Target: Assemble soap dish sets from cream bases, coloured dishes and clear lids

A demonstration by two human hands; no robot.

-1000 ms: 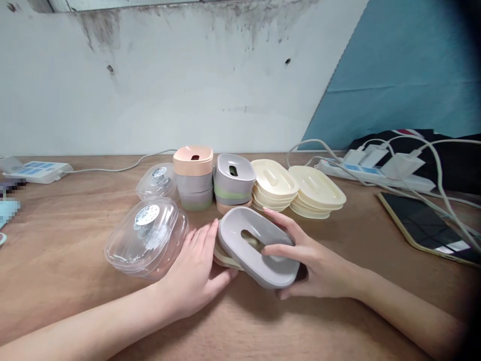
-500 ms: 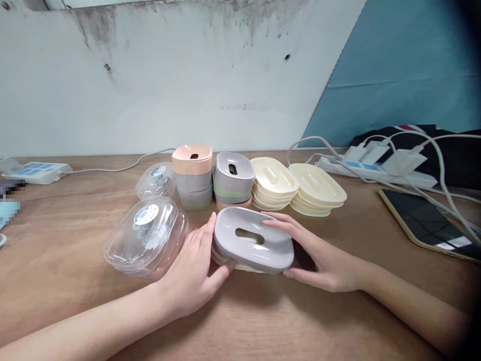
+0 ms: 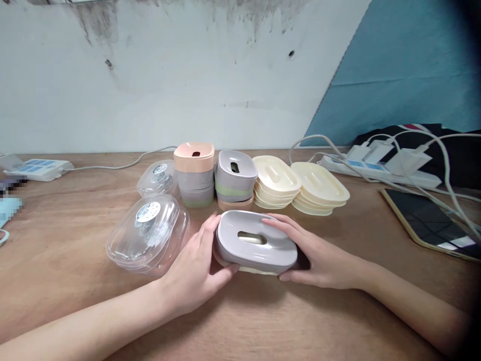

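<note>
Brown table (image 3: pixel 263 326) wood is up front. Left hand (image 3: pixel 191 265) and right hand (image 3: pixel 323 258) hold a gray box (image 3: pixel 261 254) between them, one at each end, its long side going left to right. Cream stacks (image 3: pixel 278 173) stand behind.

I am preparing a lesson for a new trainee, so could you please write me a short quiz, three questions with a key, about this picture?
1. True or false: the grey slotted cover lies between the left hand and the right hand.
2. What colour is the top piece of the stack just right of the rear clear container? A) green B) peach C) black
3. In how many stacks do the cream lids behind the hands stand?

Key: 1. True; 2. B; 3. Two
</note>
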